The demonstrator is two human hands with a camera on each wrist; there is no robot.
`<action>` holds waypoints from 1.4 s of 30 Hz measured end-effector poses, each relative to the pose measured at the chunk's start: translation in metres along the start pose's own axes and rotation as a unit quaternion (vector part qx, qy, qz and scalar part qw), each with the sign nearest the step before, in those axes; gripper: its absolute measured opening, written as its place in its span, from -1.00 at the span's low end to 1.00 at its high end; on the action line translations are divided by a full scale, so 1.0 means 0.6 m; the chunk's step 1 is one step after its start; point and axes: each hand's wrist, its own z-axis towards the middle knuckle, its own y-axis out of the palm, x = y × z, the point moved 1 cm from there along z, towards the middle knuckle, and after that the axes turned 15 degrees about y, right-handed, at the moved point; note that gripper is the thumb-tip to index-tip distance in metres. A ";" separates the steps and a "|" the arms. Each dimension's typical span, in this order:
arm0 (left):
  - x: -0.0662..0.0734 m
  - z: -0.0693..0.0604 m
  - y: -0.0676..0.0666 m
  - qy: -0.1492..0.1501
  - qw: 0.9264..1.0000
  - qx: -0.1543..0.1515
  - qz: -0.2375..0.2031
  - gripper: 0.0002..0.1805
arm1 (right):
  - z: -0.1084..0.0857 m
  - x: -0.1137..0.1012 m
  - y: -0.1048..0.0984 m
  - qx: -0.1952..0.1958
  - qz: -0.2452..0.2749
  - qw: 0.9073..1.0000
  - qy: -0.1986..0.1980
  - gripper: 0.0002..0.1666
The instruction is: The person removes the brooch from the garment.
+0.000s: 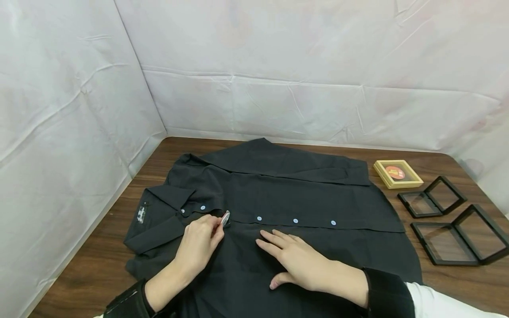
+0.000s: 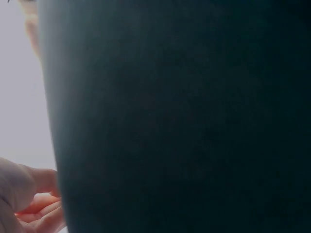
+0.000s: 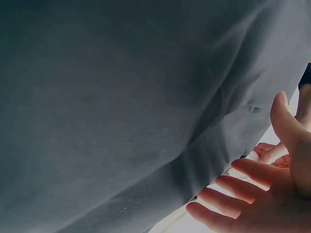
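A black button-up shirt (image 1: pixel 246 190) lies spread on the table, its collar (image 1: pixel 159 212) to the left and a row of pale buttons (image 1: pixel 295 221) running across it. Between thumb and fingers, my left hand (image 1: pixel 200 240) pinches a small, shiny disc (image 1: pixel 225 218), tilted on edge at the button placket; what kind of disc it is cannot be made out. My right hand (image 1: pixel 298 260) is over the lower front of the shirt, fingers straight and spread, holding nothing. Dark cloth fills most of the left wrist view. The right wrist view shows the straight fingers (image 3: pixel 226 201) beside the cloth.
On the right of the wooden table (image 1: pixel 95 247) sits a yellow box (image 1: pixel 397 174) with a red round piece inside. Two black-framed clear cases stand unfolded near it, a smaller case (image 1: pixel 433 205) and a larger case (image 1: pixel 457 238). White sheeting (image 1: pixel 278 106) rises behind and at left.
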 end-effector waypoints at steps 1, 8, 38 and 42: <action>0.000 -0.001 0.000 0.005 1.000 -0.002 0.003 -0.93 | -0.004 0.002 0.001 -0.001 -0.003 1.000 0.000 -0.06; 0.002 -0.006 0.002 0.038 0.998 -0.018 0.043 -0.93 | -0.028 0.017 0.011 -0.035 -0.006 0.999 0.007 0.02; 0.016 -0.025 0.008 0.143 0.967 -0.103 0.184 -0.77 | -0.047 0.044 0.028 -0.117 0.013 0.993 0.016 0.15; 0.016 -0.028 0.007 0.139 0.968 -0.108 0.179 -0.77 | -0.047 0.045 0.027 -0.124 0.011 0.992 0.018 0.15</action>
